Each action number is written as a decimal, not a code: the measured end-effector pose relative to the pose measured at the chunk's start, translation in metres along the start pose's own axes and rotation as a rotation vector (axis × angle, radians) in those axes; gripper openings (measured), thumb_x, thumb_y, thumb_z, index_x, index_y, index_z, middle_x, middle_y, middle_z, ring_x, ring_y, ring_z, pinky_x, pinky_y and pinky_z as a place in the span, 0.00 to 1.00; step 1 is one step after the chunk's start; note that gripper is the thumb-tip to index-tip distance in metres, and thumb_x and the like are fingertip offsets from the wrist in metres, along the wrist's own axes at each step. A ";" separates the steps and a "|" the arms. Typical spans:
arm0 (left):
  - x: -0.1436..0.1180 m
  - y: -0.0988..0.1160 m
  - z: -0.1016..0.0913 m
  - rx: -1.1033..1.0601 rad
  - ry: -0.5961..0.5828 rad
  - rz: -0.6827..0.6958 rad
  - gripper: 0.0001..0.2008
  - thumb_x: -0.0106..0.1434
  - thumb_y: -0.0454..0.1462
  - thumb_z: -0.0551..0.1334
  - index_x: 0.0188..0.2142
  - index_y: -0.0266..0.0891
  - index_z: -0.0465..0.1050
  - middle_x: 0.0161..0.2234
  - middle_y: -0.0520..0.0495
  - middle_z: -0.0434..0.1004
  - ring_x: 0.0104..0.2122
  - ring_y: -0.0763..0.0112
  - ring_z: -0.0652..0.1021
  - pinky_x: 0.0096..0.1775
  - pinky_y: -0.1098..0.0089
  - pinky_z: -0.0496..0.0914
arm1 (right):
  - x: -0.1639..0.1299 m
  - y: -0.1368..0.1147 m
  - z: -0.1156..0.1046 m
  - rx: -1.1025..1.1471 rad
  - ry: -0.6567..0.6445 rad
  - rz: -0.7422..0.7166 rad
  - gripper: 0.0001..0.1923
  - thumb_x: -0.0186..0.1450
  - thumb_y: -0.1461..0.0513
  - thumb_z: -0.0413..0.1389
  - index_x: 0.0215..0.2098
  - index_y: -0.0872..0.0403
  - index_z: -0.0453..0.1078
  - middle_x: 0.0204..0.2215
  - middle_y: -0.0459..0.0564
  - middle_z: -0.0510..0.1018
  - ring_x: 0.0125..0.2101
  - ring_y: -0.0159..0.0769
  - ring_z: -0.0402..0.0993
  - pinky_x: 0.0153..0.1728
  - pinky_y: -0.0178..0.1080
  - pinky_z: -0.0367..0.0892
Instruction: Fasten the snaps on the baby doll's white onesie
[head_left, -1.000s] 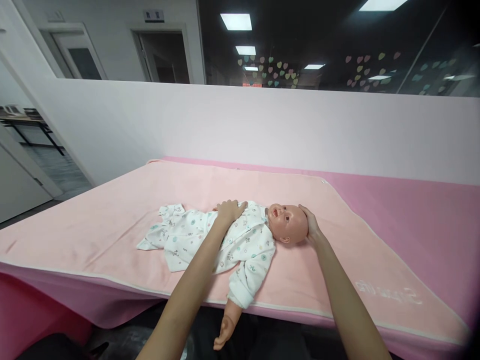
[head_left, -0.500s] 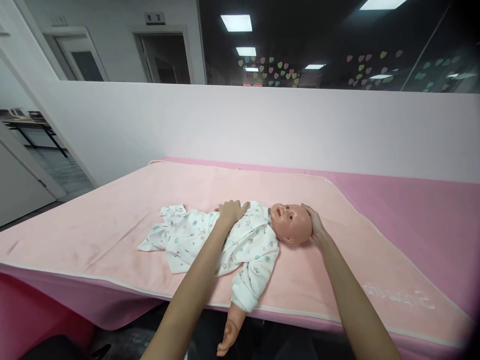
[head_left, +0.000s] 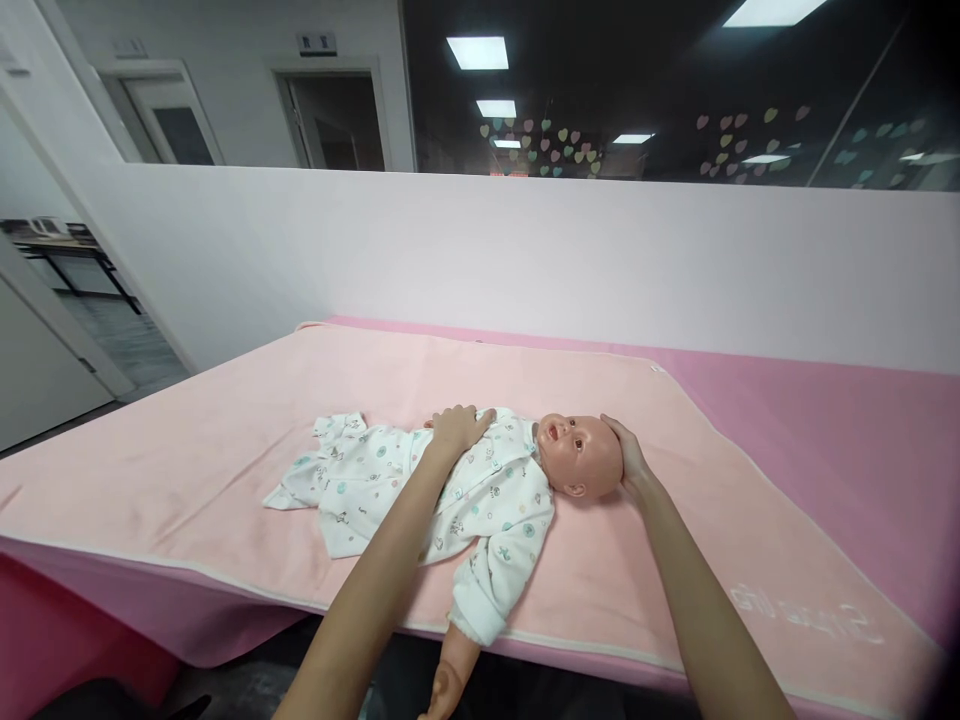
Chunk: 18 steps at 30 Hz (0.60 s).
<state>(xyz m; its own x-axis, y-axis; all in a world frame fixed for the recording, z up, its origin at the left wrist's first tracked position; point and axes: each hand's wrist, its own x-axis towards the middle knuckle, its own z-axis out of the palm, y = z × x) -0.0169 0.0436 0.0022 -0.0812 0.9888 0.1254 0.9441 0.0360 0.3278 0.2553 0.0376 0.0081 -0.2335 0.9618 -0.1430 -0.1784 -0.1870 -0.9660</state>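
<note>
A pale pink blanket [head_left: 225, 440] covers the table [head_left: 825, 440], which wears a deeper pink sheet and stands against a white partition wall [head_left: 525, 250]. On the blanket a baby doll [head_left: 480, 490] lies on its back, head toward the right, already dressed in a white printed sleepsuit [head_left: 375, 480]; the suit's legs lie flat and limp toward the left, so the doll's legs do not seem to fill them. One sleeved arm reaches past the near edge of the table, with the doll's bare hand [head_left: 439, 690] hanging below. The left hand [head_left: 454, 430] rests palm down and flat on the doll's chest, gripping nothing. The right hand [head_left: 630, 460] cups the back of the doll's head [head_left: 585, 455], fingers loosely curved around it. Judging from this, the doll is laid down and steadied, with any further handling not yet started.
</note>
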 end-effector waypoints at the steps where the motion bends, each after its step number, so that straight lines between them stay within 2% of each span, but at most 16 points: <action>1: 0.001 0.000 0.001 0.002 -0.002 -0.001 0.33 0.59 0.55 0.40 0.42 0.35 0.71 0.42 0.34 0.73 0.43 0.48 0.71 0.45 0.50 0.59 | 0.000 0.000 0.000 0.008 0.009 0.000 0.22 0.57 0.48 0.48 0.35 0.55 0.72 0.30 0.52 0.79 0.37 0.45 0.75 0.39 0.42 0.70; 10: -0.001 0.001 0.001 0.008 -0.004 -0.020 0.31 0.59 0.55 0.40 0.42 0.36 0.71 0.43 0.35 0.73 0.44 0.49 0.72 0.46 0.51 0.59 | -0.012 -0.004 0.011 0.126 -0.008 0.096 0.24 0.57 0.47 0.46 0.35 0.56 0.71 0.34 0.53 0.79 0.37 0.45 0.75 0.38 0.43 0.71; 15: -0.002 0.000 -0.001 -0.029 0.001 -0.024 0.30 0.60 0.54 0.42 0.42 0.35 0.71 0.42 0.35 0.73 0.43 0.49 0.72 0.45 0.52 0.60 | -0.014 -0.005 0.014 0.102 0.016 0.057 0.24 0.57 0.47 0.46 0.35 0.55 0.71 0.34 0.53 0.79 0.36 0.44 0.76 0.37 0.41 0.71; 18: -0.004 0.001 -0.001 -0.160 0.084 0.025 0.25 0.60 0.50 0.47 0.45 0.36 0.70 0.44 0.37 0.72 0.45 0.54 0.71 0.47 0.57 0.61 | -0.011 -0.004 0.014 0.086 0.008 0.085 0.25 0.57 0.46 0.45 0.36 0.55 0.71 0.35 0.53 0.79 0.36 0.44 0.76 0.37 0.42 0.71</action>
<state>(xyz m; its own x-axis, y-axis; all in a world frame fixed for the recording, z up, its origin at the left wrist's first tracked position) -0.0156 0.0394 0.0033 -0.0913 0.9731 0.2114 0.8839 -0.0185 0.4672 0.2453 0.0250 0.0167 -0.2442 0.9431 -0.2257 -0.2396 -0.2842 -0.9283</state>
